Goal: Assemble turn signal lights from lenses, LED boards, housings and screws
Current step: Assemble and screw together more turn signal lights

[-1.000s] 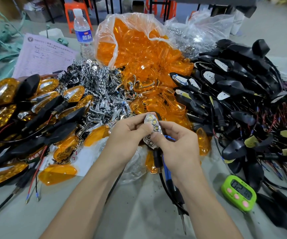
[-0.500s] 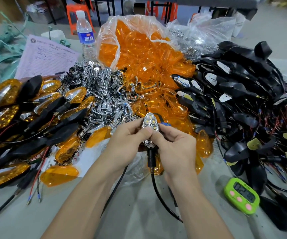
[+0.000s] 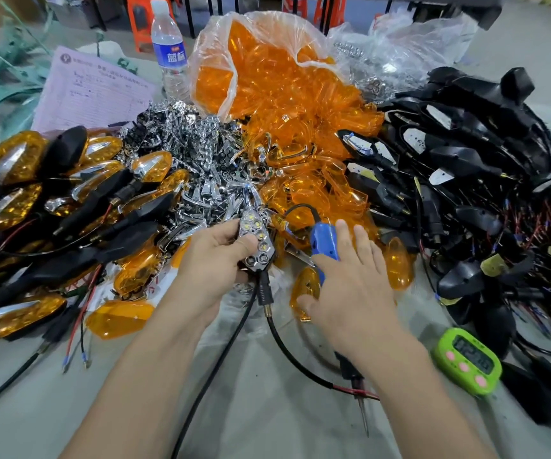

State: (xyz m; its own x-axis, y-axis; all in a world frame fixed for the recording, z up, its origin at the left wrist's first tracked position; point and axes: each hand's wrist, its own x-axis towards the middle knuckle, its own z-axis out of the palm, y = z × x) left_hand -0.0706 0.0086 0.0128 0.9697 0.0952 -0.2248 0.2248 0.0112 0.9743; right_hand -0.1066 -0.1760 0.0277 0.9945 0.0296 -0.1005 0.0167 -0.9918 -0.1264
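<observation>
Left hand (image 3: 214, 260) has its grip curled round the chrome LED unit (image 3: 256, 240), held just above the counter (image 3: 251, 409) in front of the orange lens pile (image 3: 300, 144). Right hand (image 3: 350, 286) lies flat, grip open, fingers spread beside the blue-handled tool (image 3: 325, 240), thumb by a loose orange lens (image 3: 303, 289).

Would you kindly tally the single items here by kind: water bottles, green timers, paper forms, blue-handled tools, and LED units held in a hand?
Water bottle: 1
Green timer: 1
Paper form: 1
Blue-handled tool: 1
LED unit, gripped by the left hand: 1
Total: 5
</observation>
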